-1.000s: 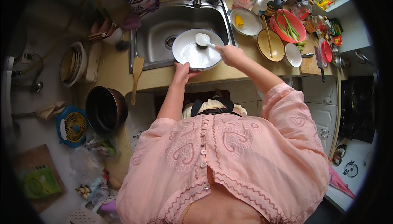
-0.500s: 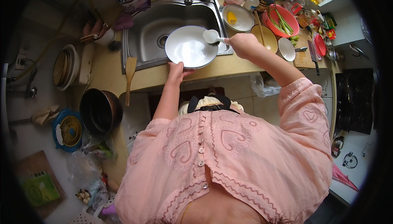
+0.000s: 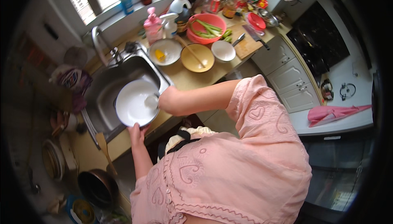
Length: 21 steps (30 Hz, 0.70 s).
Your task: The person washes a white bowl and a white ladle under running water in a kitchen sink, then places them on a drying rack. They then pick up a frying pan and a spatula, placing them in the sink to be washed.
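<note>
where it opens, the round bowl (image 3: 133,102) is white.

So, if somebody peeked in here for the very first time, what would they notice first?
Probably the big white bowl, held by the left hand over the sink, with a whitish tool in the right hand at its inner right side. Next, maybe the bright pink bowl of green stalks on the counter, farther back and to the right.
</note>
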Each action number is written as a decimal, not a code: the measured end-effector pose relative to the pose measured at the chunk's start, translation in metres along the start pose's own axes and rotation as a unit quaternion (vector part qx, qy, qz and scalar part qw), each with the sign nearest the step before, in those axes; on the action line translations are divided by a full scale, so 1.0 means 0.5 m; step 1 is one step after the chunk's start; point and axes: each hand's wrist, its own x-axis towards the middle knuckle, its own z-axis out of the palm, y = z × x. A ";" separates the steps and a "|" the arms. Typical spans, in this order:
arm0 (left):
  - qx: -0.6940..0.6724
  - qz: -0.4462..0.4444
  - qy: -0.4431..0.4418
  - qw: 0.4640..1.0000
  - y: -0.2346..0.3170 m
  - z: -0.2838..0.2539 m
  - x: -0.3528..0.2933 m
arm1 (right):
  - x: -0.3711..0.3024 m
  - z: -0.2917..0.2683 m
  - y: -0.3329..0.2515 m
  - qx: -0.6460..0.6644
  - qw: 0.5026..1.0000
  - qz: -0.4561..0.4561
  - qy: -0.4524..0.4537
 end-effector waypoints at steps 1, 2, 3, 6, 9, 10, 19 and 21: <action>-0.004 -0.003 0.000 1.000 -0.007 -0.006 0.001 | -0.002 0.000 0.000 0.014 1.000 -0.003 0.000; 0.000 -0.010 -0.015 1.000 -0.006 -0.009 -0.003 | -0.002 -0.001 0.003 0.031 0.999 -0.006 -0.001; -0.002 -0.012 -0.014 1.000 -0.013 -0.013 0.000 | 0.012 0.013 0.009 0.067 0.997 -0.023 -0.002; 0.004 -0.039 -0.027 0.999 -0.022 -0.019 0.014 | 0.111 0.100 0.016 0.175 0.982 -0.069 -0.033; 0.019 -0.031 -0.011 0.999 -0.008 -0.009 0.003 | 0.150 0.121 -0.016 0.243 0.965 -0.008 0.098; 0.010 -0.033 -0.028 0.999 -0.008 -0.013 0.009 | 0.190 0.143 -0.022 0.242 0.964 0.026 0.107; 0.016 -0.030 0.007 0.999 -0.001 -0.033 0.020 | 0.136 0.137 0.087 0.261 0.965 0.012 -0.020; 0.018 -0.048 0.005 0.999 -0.022 -0.062 0.041 | 0.137 0.156 0.060 0.249 0.968 -0.020 -0.033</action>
